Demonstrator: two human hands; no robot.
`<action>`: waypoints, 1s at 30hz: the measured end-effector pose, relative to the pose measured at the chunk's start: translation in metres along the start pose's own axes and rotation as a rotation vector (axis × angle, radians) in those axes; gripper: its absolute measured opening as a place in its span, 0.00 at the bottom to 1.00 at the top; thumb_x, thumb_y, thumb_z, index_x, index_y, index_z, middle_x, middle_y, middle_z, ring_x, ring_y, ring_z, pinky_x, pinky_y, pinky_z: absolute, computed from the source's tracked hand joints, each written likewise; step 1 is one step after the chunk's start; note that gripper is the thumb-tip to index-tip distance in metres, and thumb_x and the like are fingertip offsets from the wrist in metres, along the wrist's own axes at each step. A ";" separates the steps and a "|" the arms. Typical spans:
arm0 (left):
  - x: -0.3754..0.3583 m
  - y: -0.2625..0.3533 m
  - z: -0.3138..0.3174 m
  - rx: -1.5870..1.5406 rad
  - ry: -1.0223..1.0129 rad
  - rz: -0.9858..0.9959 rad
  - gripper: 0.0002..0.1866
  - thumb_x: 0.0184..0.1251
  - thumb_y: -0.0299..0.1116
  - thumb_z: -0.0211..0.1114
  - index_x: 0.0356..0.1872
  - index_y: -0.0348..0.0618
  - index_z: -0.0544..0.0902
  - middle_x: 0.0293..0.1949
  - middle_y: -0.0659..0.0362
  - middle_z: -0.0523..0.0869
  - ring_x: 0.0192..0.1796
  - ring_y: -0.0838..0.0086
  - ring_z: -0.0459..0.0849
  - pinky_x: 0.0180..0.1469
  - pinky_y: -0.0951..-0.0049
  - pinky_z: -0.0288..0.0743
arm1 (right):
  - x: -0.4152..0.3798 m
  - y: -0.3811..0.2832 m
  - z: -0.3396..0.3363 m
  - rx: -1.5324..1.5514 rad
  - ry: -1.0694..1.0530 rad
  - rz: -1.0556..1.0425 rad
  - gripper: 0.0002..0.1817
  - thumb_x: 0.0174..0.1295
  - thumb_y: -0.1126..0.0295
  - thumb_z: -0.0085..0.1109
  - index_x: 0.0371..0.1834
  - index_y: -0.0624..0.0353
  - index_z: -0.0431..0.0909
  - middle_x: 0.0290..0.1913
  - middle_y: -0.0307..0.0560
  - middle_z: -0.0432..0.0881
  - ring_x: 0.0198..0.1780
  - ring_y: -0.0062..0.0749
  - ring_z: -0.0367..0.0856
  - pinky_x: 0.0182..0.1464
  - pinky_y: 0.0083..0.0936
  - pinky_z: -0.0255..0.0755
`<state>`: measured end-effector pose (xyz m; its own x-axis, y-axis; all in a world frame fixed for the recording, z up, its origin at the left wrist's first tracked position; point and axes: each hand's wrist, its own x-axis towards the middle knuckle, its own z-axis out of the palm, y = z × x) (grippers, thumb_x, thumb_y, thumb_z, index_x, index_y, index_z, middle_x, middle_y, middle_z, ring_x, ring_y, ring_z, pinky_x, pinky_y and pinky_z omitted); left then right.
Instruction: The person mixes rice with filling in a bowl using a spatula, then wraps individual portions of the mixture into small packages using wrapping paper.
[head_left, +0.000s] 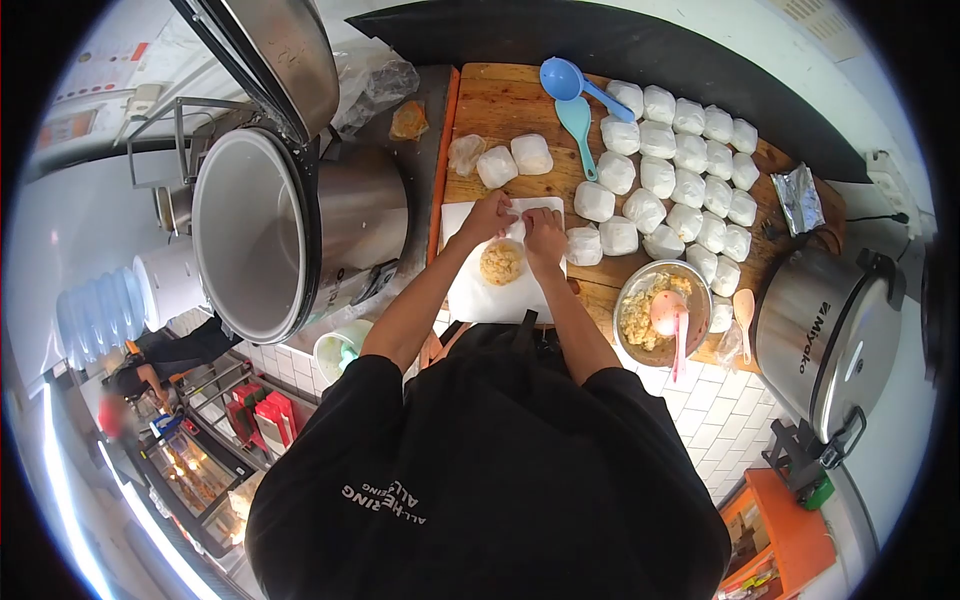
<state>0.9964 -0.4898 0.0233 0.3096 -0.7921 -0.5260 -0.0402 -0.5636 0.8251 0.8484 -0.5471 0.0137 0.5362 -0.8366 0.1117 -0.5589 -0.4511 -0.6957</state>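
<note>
My left hand [487, 217] and my right hand [544, 240] are close together over sheets of white wrapping paper [470, 300]. Both have their fingers closed in a pinch on a thin, whitish, see-through piece of plastic [516, 229] between them; its exact shape is too small to make out. Just below the hands, a round mound of yellowish rice [501, 263] lies on the paper. Two white wrapped packets [531, 154] sit beyond my left hand, beside a crumpled clear bag [466, 155]. More packets [617, 236] stand right of my right hand.
Rows of white packets [690, 153] cover the wooden table's right side. A teal rice paddle [577, 130] and a blue ladle [562, 78] lie behind. A metal bowl [707, 300] holds rice and a pink scoop [668, 313]. Large cookers [365, 205] flank the table. Another person [150, 375] stands far left.
</note>
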 end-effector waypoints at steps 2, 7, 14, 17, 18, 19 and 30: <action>0.002 0.000 -0.001 0.024 -0.010 -0.008 0.12 0.59 0.23 0.66 0.40 0.38 0.72 0.22 0.58 0.77 0.20 0.79 0.78 0.19 0.75 0.70 | 0.001 -0.001 -0.001 -0.002 -0.004 -0.005 0.01 0.57 0.69 0.60 0.31 0.50 0.78 0.35 0.38 0.78 0.42 0.39 0.76 0.39 0.36 0.74; -0.005 -0.013 0.001 0.616 0.250 0.528 0.12 0.59 0.28 0.66 0.40 0.40 0.74 0.26 0.56 0.80 0.31 0.62 0.83 0.34 0.64 0.76 | 0.010 0.002 -0.008 0.093 -0.164 0.157 0.03 0.54 0.72 0.63 0.30 0.56 0.80 0.31 0.45 0.81 0.38 0.42 0.79 0.39 0.37 0.74; -0.010 -0.005 0.004 0.432 0.186 0.166 0.12 0.58 0.29 0.67 0.41 0.42 0.76 0.40 0.54 0.78 0.37 0.61 0.83 0.41 0.63 0.75 | 0.015 0.020 -0.002 0.212 -0.163 0.057 0.06 0.50 0.77 0.66 0.30 0.61 0.79 0.29 0.50 0.81 0.33 0.44 0.80 0.37 0.37 0.74; -0.008 -0.002 0.001 0.517 0.159 0.184 0.10 0.58 0.29 0.66 0.40 0.42 0.76 0.43 0.54 0.77 0.38 0.59 0.83 0.41 0.62 0.75 | 0.015 0.017 -0.002 0.160 -0.142 0.031 0.07 0.49 0.77 0.67 0.31 0.61 0.77 0.29 0.50 0.81 0.33 0.44 0.81 0.37 0.37 0.74; -0.010 0.000 0.002 0.585 0.173 0.244 0.09 0.58 0.28 0.66 0.39 0.41 0.76 0.41 0.54 0.79 0.39 0.58 0.83 0.41 0.61 0.75 | 0.015 0.018 -0.002 0.170 -0.160 0.051 0.08 0.49 0.78 0.67 0.31 0.61 0.77 0.29 0.50 0.80 0.33 0.44 0.80 0.37 0.37 0.74; -0.011 0.003 0.003 0.654 0.187 0.306 0.08 0.59 0.28 0.66 0.38 0.41 0.77 0.40 0.54 0.80 0.40 0.57 0.82 0.41 0.60 0.75 | 0.016 0.018 -0.003 0.180 -0.175 0.071 0.08 0.49 0.78 0.67 0.30 0.61 0.76 0.29 0.50 0.80 0.34 0.44 0.80 0.37 0.37 0.73; -0.034 0.030 -0.007 0.595 0.215 0.292 0.11 0.56 0.32 0.68 0.38 0.44 0.77 0.39 0.55 0.82 0.44 0.56 0.81 0.46 0.59 0.73 | 0.048 -0.016 -0.058 -0.178 -0.203 -0.222 0.23 0.44 0.66 0.73 0.46 0.53 0.79 0.45 0.47 0.80 0.56 0.39 0.73 0.49 0.37 0.70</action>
<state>0.9913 -0.4781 0.0680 0.3856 -0.9016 -0.1960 -0.6457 -0.4155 0.6407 0.8462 -0.5987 0.0712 0.7618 -0.6415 0.0908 -0.5067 -0.6773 -0.5335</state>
